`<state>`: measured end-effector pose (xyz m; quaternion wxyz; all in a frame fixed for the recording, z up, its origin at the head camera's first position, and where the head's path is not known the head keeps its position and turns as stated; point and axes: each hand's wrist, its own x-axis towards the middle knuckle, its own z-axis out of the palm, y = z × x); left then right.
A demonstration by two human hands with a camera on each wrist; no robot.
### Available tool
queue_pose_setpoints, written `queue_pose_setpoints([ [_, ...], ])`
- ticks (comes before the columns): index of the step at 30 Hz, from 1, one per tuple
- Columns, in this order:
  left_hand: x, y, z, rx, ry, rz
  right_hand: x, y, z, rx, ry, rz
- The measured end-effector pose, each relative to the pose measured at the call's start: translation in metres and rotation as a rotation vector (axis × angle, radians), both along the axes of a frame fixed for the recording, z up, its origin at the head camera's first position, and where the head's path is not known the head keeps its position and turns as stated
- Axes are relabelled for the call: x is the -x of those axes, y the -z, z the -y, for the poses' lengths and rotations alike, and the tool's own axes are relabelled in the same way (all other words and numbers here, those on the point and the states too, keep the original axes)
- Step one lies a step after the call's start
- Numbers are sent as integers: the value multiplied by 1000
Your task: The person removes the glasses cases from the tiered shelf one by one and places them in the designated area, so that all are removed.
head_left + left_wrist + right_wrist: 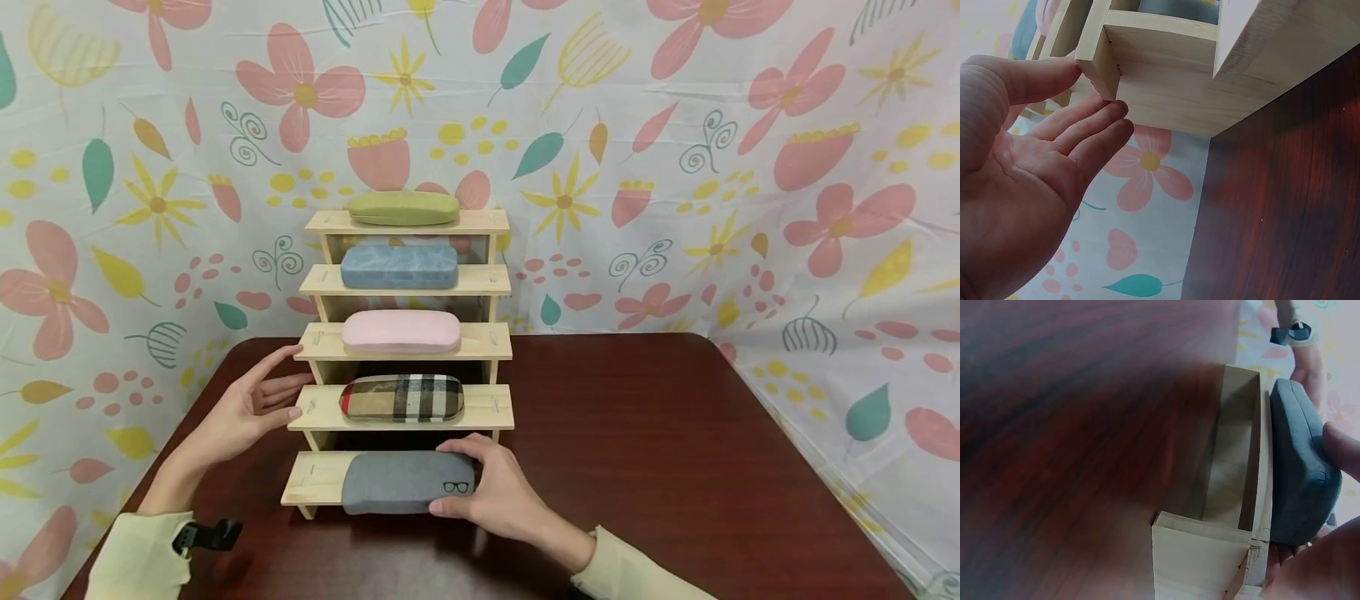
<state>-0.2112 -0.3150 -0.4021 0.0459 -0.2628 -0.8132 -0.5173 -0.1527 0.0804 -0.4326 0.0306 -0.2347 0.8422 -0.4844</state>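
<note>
A wooden five-step display rack (315, 482) stands on the table. On its lowest step lies a grey glasses case (397, 483) with a small glasses drawing at its right end. My right hand (506, 492) grips that end, thumb in front and fingers behind. In the right wrist view the grey case (1300, 462) sits against the step board. My left hand (243, 408) is at the rack's left side, fingers fairly straight, fingertips and thumb touching the step ends. The left wrist view shows the left hand (1041, 150) with its thumb at a board corner.
Higher steps hold a plaid case (405, 397), a pink case (401, 331), a blue case (399, 267) and a green case (403, 208), one per step. The dark reddish table (660, 442) extends to the right. A flower-patterned cloth (615, 167) hangs behind.
</note>
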Motion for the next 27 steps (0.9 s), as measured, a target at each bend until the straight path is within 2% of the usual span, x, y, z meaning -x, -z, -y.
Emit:
queue_pose_setpoints([
  [7, 1, 1, 1, 6, 4, 7, -7, -7, -12, 1, -5, 4],
  [16, 0, 3, 1, 9, -9, 3, -9, -17, -35, 15, -23, -42],
  [27, 2, 0, 2, -27, 21, 26, -3, -44, -76, 38, -60, -100],
])
